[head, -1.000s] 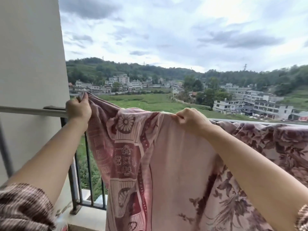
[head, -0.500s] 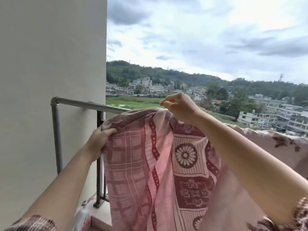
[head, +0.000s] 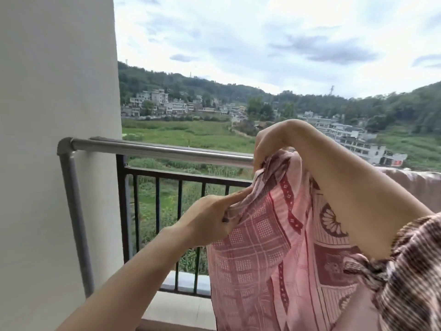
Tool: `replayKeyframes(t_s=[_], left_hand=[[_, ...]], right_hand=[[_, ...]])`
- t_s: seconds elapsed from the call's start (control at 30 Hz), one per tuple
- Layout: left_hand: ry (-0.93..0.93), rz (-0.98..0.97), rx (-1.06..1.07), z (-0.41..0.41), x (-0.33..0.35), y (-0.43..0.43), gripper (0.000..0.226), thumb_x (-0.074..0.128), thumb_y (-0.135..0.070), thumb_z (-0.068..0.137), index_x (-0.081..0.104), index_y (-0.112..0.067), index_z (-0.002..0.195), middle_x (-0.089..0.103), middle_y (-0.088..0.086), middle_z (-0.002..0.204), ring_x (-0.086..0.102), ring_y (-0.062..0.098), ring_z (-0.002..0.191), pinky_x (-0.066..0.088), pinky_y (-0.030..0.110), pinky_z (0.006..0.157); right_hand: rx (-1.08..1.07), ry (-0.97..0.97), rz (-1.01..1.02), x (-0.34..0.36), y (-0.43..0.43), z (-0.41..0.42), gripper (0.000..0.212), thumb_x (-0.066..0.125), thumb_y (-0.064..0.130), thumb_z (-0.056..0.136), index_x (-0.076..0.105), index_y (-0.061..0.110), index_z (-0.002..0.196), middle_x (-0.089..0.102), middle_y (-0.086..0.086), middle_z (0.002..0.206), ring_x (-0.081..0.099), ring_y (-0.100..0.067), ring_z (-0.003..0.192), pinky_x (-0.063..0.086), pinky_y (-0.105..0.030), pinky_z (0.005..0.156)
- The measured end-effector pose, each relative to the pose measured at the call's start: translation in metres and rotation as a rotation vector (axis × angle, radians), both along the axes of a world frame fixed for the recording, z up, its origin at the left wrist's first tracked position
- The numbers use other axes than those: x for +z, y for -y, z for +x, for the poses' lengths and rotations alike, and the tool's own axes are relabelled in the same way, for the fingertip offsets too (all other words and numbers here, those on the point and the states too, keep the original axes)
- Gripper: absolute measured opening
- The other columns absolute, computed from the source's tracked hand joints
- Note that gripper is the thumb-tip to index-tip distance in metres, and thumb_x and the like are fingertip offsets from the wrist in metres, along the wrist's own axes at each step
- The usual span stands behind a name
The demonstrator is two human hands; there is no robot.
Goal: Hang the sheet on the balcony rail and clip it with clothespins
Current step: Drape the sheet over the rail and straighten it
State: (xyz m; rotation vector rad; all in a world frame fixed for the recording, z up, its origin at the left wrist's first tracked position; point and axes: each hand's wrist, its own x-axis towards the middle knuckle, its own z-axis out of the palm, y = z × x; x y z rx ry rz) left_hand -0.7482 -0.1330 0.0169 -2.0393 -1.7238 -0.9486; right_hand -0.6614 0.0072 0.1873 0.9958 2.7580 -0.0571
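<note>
- Two hands in frame, both clamped on the pink patterned sheet [head: 274,247]; hands apart, right higher than left.
- Lower centre: left hand [head: 207,220] pinching a fold at the sheet's left edge between thumb and forefinger, forearm entering from lower left.
- Centre right: right hand [head: 269,144] with fingers curled down round the bunched top of the sheet, level with the steel rail [head: 167,149].
- Cannot tell whether the cloth under the right hand lies over the rail or just in front of it; rail hidden behind the hand at that spot.
- Sheet hanging from both grips down to the bottom edge, right of centre, in front of the black railing bars [head: 167,180].
- Rail exposed from the right hand leftward to an elbow joint by the white wall [head: 59,91]; grey upright pipe [head: 76,211] dropping from that joint.
- Far right: brownish cloth [head: 415,182] draped at rail height, behind the right forearm.
- Lower right corner: striped sleeve [head: 410,271].
- Background: green field, houses, wooded hills, cloudy sky.
</note>
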Motion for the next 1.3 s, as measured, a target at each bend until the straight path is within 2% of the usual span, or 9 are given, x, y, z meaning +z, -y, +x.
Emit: replayKeyframes(t_s=[0.13, 0.23, 0.33, 0.47, 0.7, 0.83, 0.97, 1.17, 1.3], left_hand=[[-0.024, -0.012, -0.043, -0.007, 0.001, -0.006, 0.059, 0.061, -0.024, 0.087, 0.036, -0.034, 0.14, 0.067, -0.008, 0.064, 0.05, 0.008, 0.045, 0.042, 0.017, 0.044], [0.344, -0.076, -0.232, -0.01, 0.01, -0.004, 0.042, 0.067, -0.02, 0.085, 0.055, -0.045, 0.117, 0.065, -0.01, 0.065, 0.055, 0.007, 0.048, 0.048, 0.022, 0.047], [0.734, -0.288, -0.301, -0.028, 0.028, 0.003, 0.042, 0.073, -0.011, 0.079, 0.062, -0.029, 0.115, 0.074, 0.0, 0.08, 0.066, 0.009, 0.062, 0.054, 0.021, 0.057], [0.594, -0.601, -0.08, -0.059, 0.059, 0.02, 0.024, 0.074, -0.026, 0.076, 0.074, -0.007, 0.091, 0.073, 0.006, 0.08, 0.065, 0.015, 0.067, 0.056, 0.025, 0.068], [1.3, 0.306, -0.126, -0.102, 0.164, 0.014, 0.014, 0.056, -0.022, 0.092, 0.062, -0.015, 0.082, 0.061, -0.007, 0.06, 0.056, 0.004, 0.049, 0.047, 0.02, 0.047], [1.081, 0.559, 0.383, -0.134, 0.16, 0.013, 0.023, 0.061, -0.029, 0.089, 0.069, -0.01, 0.098, 0.068, 0.004, 0.089, 0.062, 0.017, 0.073, 0.052, 0.03, 0.065], [0.949, 0.312, 0.591, -0.164, 0.116, 0.035, 0.018, 0.073, -0.028, 0.076, 0.068, -0.013, 0.085, 0.07, 0.012, 0.095, 0.065, 0.024, 0.073, 0.056, 0.037, 0.077], [0.596, 0.303, 0.818, -0.15, 0.088, 0.06, 0.053, 0.071, -0.035, 0.079, 0.056, -0.013, 0.125, 0.062, 0.008, 0.113, 0.058, 0.024, 0.103, 0.047, 0.035, 0.093], [0.708, 0.535, 0.757, -0.132, 0.043, 0.063, 0.059, 0.065, -0.044, 0.079, 0.045, -0.009, 0.122, 0.051, 0.017, 0.121, 0.052, 0.031, 0.111, 0.044, 0.045, 0.097]], right_hand=[[-0.074, -0.07, 0.105, 0.008, 0.001, 0.008, 0.019, 0.076, 0.021, 0.075, 0.071, 0.008, 0.089, 0.062, 0.002, 0.076, 0.057, -0.014, 0.07, 0.049, -0.026, 0.062], [-0.105, -0.082, 0.245, 0.016, 0.001, 0.009, 0.021, 0.066, 0.016, 0.085, 0.058, 0.008, 0.068, 0.056, -0.002, 0.074, 0.051, -0.011, 0.061, 0.043, -0.022, 0.051], [-0.134, -0.185, 0.378, 0.026, -0.005, 0.013, 0.025, 0.062, 0.029, 0.09, 0.062, 0.006, 0.08, 0.055, -0.001, 0.072, 0.048, -0.009, 0.06, 0.038, -0.02, 0.049], [-0.208, -0.509, 0.114, 0.033, -0.023, 0.011, 0.029, 0.062, 0.035, 0.09, 0.066, 0.007, 0.088, 0.06, -0.003, 0.073, 0.053, -0.01, 0.059, 0.048, -0.02, 0.053], [0.032, -1.419, -0.083, 0.058, -0.031, -0.03, 0.029, 0.05, 0.035, 0.097, 0.066, 0.015, 0.083, 0.063, -0.001, 0.071, 0.064, -0.01, 0.061, 0.051, -0.024, 0.054], [0.214, -0.916, -0.359, 0.045, -0.025, -0.064, 0.039, 0.051, 0.046, 0.093, 0.064, 0.017, 0.116, 0.07, -0.015, 0.107, 0.068, -0.032, 0.099, 0.056, -0.043, 0.086], [0.224, -0.389, -0.299, 0.014, -0.017, -0.074, 0.043, 0.053, 0.038, 0.095, 0.056, 0.015, 0.131, 0.066, -0.007, 0.12, 0.064, -0.026, 0.107, 0.054, -0.039, 0.089], [0.286, -0.319, -0.273, -0.003, 0.002, -0.068, 0.049, 0.051, 0.05, 0.089, 0.065, 0.012, 0.116, 0.065, -0.001, 0.117, 0.06, -0.015, 0.104, 0.05, -0.027, 0.079], [0.348, -0.317, -0.198, -0.016, 0.02, -0.07, 0.052, 0.059, 0.056, 0.082, 0.071, 0.006, 0.089, 0.067, 0.006, 0.087, 0.056, -0.006, 0.077, 0.043, -0.027, 0.08]])
